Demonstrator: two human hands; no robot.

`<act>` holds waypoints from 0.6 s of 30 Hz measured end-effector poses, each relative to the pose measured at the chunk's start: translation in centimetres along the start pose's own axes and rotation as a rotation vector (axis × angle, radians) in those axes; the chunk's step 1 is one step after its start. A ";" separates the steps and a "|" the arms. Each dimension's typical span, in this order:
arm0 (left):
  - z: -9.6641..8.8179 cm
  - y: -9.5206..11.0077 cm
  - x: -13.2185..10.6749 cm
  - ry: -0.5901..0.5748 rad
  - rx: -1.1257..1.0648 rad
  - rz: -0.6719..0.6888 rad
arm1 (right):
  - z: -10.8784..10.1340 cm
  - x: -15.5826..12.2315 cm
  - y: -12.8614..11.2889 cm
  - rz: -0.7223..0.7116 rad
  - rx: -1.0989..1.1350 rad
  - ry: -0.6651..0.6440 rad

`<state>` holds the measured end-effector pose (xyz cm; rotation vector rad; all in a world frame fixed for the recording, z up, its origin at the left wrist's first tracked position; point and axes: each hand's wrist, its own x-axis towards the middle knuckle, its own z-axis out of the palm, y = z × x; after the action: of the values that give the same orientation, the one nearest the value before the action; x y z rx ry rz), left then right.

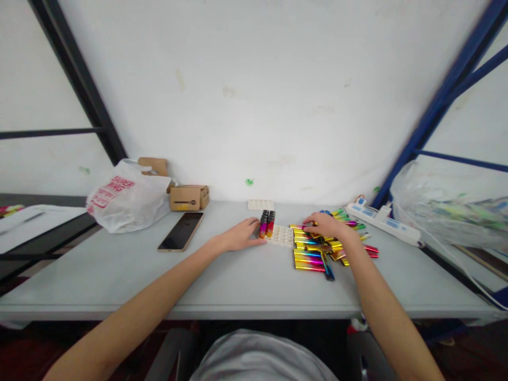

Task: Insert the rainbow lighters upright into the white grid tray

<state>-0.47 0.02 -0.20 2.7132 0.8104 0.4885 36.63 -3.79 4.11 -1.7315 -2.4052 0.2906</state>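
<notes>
A white moulded tray (pixel 282 236) lies on the grey table (pixel 222 280), with several shiny rainbow-coloured tubes (pixel 267 223) standing upright in its left end. My left hand (pixel 241 235) rests flat on the table against the tray's left side, fingers stretched towards the upright tubes. A loose pile of the same coloured tubes (pixel 317 254) lies to the right of the tray. My right hand (pixel 326 225) lies on top of that pile, fingers curled down onto the tubes; what it grips is hidden under the palm.
A phone (pixel 181 231) lies face up at mid-left. Behind it sit a white plastic bag (pixel 125 198) and a small cardboard box (pixel 189 197). A second white tray (pixel 261 204) lies by the wall. A power strip (pixel 383 221) and a clear bag (pixel 452 209) are on the right.
</notes>
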 end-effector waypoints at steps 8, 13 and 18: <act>0.1 -0.1 0.0 0.004 0.009 -0.013 | 1.5 0.9 -2.2 0.041 -0.057 0.059; 0.1 -0.2 0.1 0.015 0.001 -0.001 | 2.1 1.4 -2.4 -0.079 0.040 0.269; 0.0 0.0 0.0 -0.007 0.023 0.012 | 2.3 2.2 -2.8 -0.034 0.385 0.497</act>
<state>-0.44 0.05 -0.20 2.7411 0.8029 0.4746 32.79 -2.67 2.62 -1.3903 -1.8757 0.2594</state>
